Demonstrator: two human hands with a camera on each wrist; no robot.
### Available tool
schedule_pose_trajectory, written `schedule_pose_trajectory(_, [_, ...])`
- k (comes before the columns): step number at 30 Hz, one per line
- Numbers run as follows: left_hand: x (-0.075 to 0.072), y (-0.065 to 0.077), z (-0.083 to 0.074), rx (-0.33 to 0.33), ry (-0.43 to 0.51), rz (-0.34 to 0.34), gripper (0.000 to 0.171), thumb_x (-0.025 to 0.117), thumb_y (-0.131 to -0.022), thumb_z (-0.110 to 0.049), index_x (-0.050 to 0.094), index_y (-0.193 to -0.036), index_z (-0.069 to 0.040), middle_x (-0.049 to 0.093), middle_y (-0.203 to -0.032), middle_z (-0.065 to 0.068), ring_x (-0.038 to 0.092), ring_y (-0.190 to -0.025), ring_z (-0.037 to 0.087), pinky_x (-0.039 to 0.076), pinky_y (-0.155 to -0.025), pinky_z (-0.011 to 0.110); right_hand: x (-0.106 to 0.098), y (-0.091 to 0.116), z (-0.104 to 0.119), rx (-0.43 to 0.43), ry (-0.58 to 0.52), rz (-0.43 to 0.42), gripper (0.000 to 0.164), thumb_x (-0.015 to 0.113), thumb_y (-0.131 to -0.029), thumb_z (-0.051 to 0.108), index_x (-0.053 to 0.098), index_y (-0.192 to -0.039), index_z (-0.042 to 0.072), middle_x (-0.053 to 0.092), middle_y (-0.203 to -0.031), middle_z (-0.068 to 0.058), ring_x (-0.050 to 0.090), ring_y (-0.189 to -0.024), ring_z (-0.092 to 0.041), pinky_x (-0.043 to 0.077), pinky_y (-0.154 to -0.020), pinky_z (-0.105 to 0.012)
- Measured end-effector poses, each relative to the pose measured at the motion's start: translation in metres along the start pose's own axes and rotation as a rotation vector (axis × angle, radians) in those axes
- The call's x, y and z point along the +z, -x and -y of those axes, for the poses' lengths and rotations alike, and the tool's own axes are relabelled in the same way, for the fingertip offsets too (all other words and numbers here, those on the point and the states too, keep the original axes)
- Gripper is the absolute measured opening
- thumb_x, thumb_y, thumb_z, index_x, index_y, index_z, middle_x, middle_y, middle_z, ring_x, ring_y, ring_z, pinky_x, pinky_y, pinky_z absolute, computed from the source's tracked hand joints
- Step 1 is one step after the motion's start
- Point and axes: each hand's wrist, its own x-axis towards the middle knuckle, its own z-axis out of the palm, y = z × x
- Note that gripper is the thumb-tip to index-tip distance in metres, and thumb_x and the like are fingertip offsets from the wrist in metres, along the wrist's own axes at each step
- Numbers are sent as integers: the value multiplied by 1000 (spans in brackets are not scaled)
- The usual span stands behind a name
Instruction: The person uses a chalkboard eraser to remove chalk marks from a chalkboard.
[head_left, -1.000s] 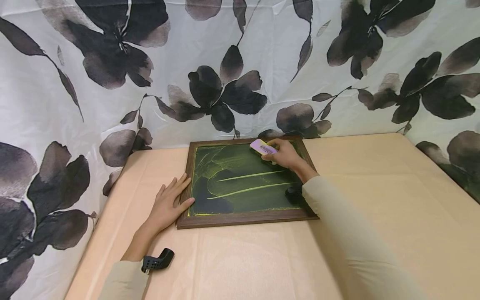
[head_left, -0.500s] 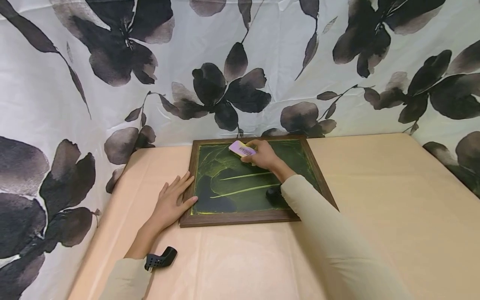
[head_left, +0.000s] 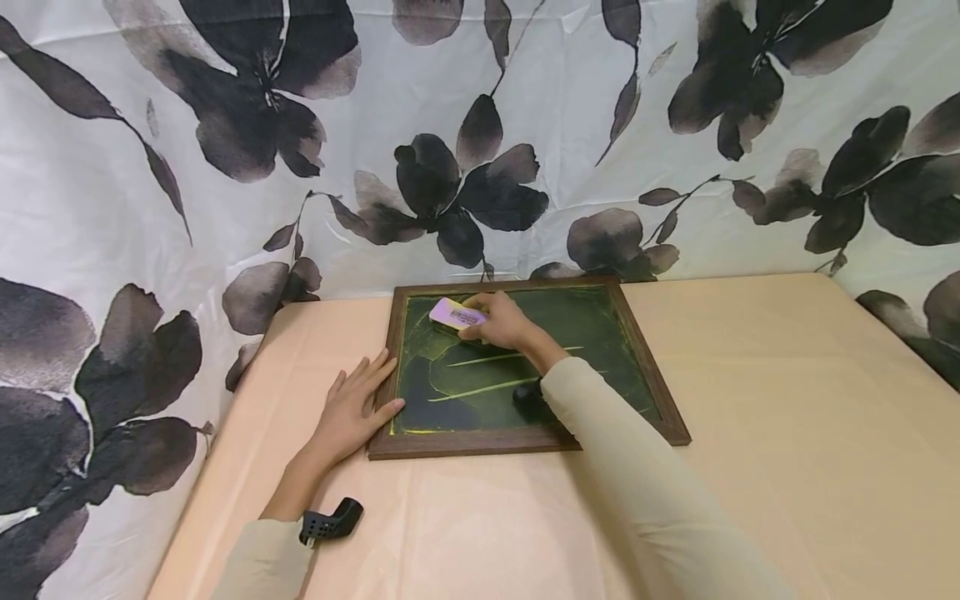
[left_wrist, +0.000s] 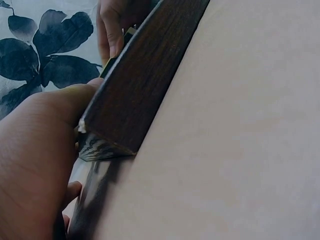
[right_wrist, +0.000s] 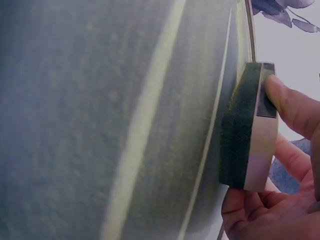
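A wood-framed chalkboard [head_left: 525,417] lies on the table, with two yellow chalk lines and smears on its dark green face. My right hand [head_left: 501,323] grips a purple and yellow chalkboard eraser [head_left: 456,315] over the upper left part of the board. In the right wrist view the eraser's dark felt [right_wrist: 241,127] faces the board, thumb and fingers on either side of its block. My left hand [head_left: 356,412] rests spread along the left side of the frame, thumb over its edge; the left wrist view shows the frame's wooden side [left_wrist: 145,65] beside that hand.
The table has a peach cloth [head_left: 465,525] over it. A white curtain with dark flowers [head_left: 465,200] hangs right behind the board's far edge and along the left. A black wrist device [head_left: 332,521] sits on the left wrist.
My right hand has carried the eraser leftward across the upper board, from near the right corner to the upper left, with the smears there fainter. The left hand stays on the frame.
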Motion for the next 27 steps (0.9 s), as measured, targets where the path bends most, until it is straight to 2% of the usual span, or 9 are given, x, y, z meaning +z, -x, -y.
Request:
schedule_pose_trajectory(2, [0,0,0,-2,1,4,67,61,-92,-42,39,-148,-11,28,-155,9,22,-140,39,5,-109,63,-1,1,2,-16,7,25,53,77,-82,17,58,-130,7,61,-110,-16,61,-70,-22,52,-58,-30])
schedule_pose_trajectory(6, [0,3,-2,-11,4,5,67,61,-91,-42,40,-147,-11,28,-155,10,22,-140,39,5,-109,64,-2,1,5,-64,85,88,52,76,-84,18,58,-131,6,56,-118,-15,55,-88,-23,51,-64,-28])
schedule_pose_trajectory(9, [1,5,-3,-18,7,13,68,61,-92,-42,39,-148,-11,27,-155,9,21,-140,39,5,-109,63,-5,4,6,-84,146,121,51,75,-85,23,58,-131,7,51,-117,-14,47,-96,-23,49,-67,-27])
schedule_pose_trajectory(13, [1,6,-6,-24,12,29,68,60,-92,-44,39,-148,-11,26,-155,9,20,-141,39,4,-110,63,-19,14,1,-103,131,149,51,73,-86,26,57,-132,9,50,-111,-13,51,-92,-24,50,-67,-30])
schedule_pose_trajectory(16, [0,5,-7,-24,12,29,68,60,-92,-44,39,-148,-12,26,-155,9,21,-141,39,4,-110,63,-36,27,-8,-126,125,139,52,72,-88,27,55,-133,9,50,-111,-12,51,-89,-24,51,-67,-32])
schedule_pose_trajectory(20, [-3,2,-7,-23,6,33,68,59,-92,-44,38,-148,-13,26,-156,8,20,-141,38,3,-110,61,-63,48,-24,-134,171,80,53,73,-87,26,55,-133,6,51,-112,-15,49,-90,-25,47,-70,-35])
schedule_pose_trajectory(27, [-8,-1,-5,-21,8,41,68,59,-92,-44,38,-148,-13,26,-156,8,20,-141,38,4,-110,62,-101,82,-52,-61,256,-30,54,75,-84,23,57,-129,1,51,-114,-20,48,-94,-30,45,-73,-39])
